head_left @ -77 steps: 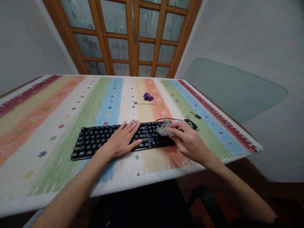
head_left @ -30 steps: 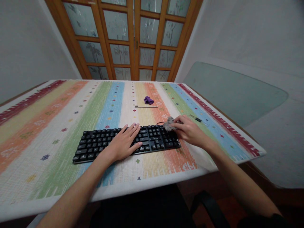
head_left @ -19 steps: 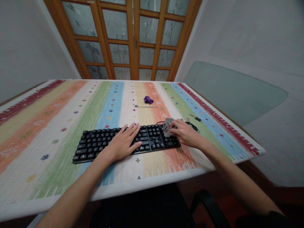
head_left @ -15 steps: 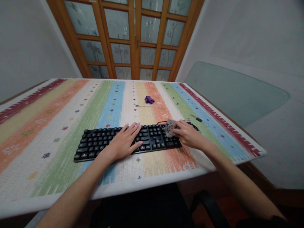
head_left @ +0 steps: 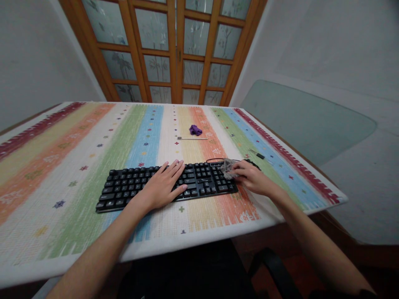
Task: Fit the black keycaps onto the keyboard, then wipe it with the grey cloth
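A black keyboard (head_left: 123,185) lies along the near part of the table, its number pad on the right. My left hand (head_left: 165,185) rests flat on the middle keys, fingers stretched out. In my right hand (head_left: 251,176) is a crumpled grey cloth (head_left: 228,167), pinched between the fingers and touching the right end of the keyboard over the number pad. The cloth and fingers hide some of the keys there. Behind the keyboard runs a thin black cable (head_left: 215,160), partly covered by the cloth and hand.
Farther back on the striped tablecloth (head_left: 124,141) lie a crumpled purple cloth (head_left: 195,130) and a thin stick with a small brush head (head_left: 179,138). A small black-ended object (head_left: 259,156) lies to the right. A dark chair armrest (head_left: 274,270) shows below the table edge.
My right hand has shifted a little to the right with the grey cloth, uncovering more of the number pad. My left hand stays in place on the keyboard.
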A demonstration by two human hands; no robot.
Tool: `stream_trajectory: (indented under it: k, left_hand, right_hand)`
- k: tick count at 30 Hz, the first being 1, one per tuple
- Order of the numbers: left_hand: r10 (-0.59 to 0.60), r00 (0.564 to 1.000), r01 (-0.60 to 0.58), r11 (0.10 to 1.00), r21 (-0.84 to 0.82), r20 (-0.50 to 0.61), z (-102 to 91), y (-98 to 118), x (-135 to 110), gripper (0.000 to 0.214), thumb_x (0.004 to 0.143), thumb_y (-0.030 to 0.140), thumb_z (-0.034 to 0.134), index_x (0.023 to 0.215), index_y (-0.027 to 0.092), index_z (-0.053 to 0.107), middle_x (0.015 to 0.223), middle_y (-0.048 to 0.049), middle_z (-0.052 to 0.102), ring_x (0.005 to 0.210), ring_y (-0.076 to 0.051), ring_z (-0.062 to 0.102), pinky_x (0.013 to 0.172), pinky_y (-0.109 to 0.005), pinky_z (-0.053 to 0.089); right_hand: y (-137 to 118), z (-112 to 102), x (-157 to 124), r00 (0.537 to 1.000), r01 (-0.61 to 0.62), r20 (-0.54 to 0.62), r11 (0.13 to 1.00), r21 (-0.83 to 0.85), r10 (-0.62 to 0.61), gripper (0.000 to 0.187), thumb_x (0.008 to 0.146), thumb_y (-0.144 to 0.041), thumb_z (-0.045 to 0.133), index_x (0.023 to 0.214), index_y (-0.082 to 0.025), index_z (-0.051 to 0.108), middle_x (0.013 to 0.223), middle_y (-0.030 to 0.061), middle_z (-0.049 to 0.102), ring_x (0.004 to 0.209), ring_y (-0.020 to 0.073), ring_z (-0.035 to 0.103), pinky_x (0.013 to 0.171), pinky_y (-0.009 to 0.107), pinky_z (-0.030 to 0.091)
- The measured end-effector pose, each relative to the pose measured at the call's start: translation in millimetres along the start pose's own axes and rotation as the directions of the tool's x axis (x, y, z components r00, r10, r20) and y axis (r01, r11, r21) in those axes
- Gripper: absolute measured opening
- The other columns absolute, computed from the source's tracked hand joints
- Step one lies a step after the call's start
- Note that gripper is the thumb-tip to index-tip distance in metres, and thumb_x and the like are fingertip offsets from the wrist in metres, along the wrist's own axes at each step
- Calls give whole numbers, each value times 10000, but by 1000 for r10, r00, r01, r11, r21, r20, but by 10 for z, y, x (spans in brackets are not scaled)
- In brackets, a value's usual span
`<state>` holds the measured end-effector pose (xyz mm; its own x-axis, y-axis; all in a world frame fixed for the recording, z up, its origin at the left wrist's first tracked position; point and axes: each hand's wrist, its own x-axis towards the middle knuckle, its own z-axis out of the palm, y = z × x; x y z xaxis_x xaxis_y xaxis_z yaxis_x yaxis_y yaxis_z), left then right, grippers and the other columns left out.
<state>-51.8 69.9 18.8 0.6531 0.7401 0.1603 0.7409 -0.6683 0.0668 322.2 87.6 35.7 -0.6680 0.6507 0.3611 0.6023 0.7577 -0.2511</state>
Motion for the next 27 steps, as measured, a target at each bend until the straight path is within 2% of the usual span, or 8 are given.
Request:
stream_trajectory:
  k: [5, 10, 13, 17, 22, 27]
  left_hand:
    - [-5, 1000, 5, 1000, 7, 12, 0, 4, 0, 737, 1051, 592, 226, 1601, 101, 234, 1675, -137, 247, 1561, -271, 192, 1278, -462, 118]
    - [-1, 1000, 1, 1000, 21, 4, 5, -2, 1, 745, 1051, 600, 206, 1594, 91, 243, 1671, -145, 252, 1561, -274, 190, 1276, -476, 128]
    - [9, 1000, -8, 1000, 19, -8, 11, -11, -3, 741, 1051, 603, 207, 1599, 104, 233, 1670, -143, 257, 1560, -271, 196, 1274, -478, 137]
    - [4, 1000, -4, 1000, 13, -3, 14, -10, -3, 734, 1051, 597, 222, 1601, 111, 228, 1675, -139, 246, 1561, -269, 191, 1276, -472, 127]
    - [-5, 1000, 5, 1000, 16, -4, 18, -5, -1, 741, 1052, 598, 214, 1600, 100, 233, 1672, -145, 251, 1562, -270, 187, 1277, -466, 117]
    - [1, 1000, -1, 1000, 9, -11, 16, -6, -3, 729, 1053, 592, 234, 1611, 122, 212, 1675, -136, 248, 1561, -267, 190, 1274, -464, 121]
  right_hand:
    - [-71, 24, -52, 998, 19, -56, 1000, -24, -21, 303, 964, -135, 509, 1140, -249, 729, 1077, 96, 653, 1004, 235, 631, 872, 410, 556]
    - [-329, 62, 78, 991, -8, -136, 994, -108, -7, 319, 984, -150, 509, 1228, -240, 694, 1178, 120, 654, 1081, 265, 609, 919, 453, 538]
    - [-459, 180, 124, 997, 10, -79, 989, -150, -22, 344, 972, -95, 491, 1230, -216, 684, 1249, 122, 664, 1120, 272, 596, 949, 466, 509]
    - [-523, 305, 76, 1000, -7, -4, 976, -216, 6, 374, 934, -17, 461, 1188, -179, 684, 1205, 118, 705, 1043, 263, 623, 880, 431, 493]
    - [-548, 285, 16, 1000, 20, 1, 968, -249, -20, 354, 911, -9, 466, 1166, -145, 671, 1195, 125, 717, 993, 272, 629, 831, 418, 477]
    - [-529, 199, -8, 999, -27, -34, 989, -145, 22, 278, 947, -73, 480, 1103, -171, 688, 1001, 96, 746, 881, 239, 645, 762, 361, 484]
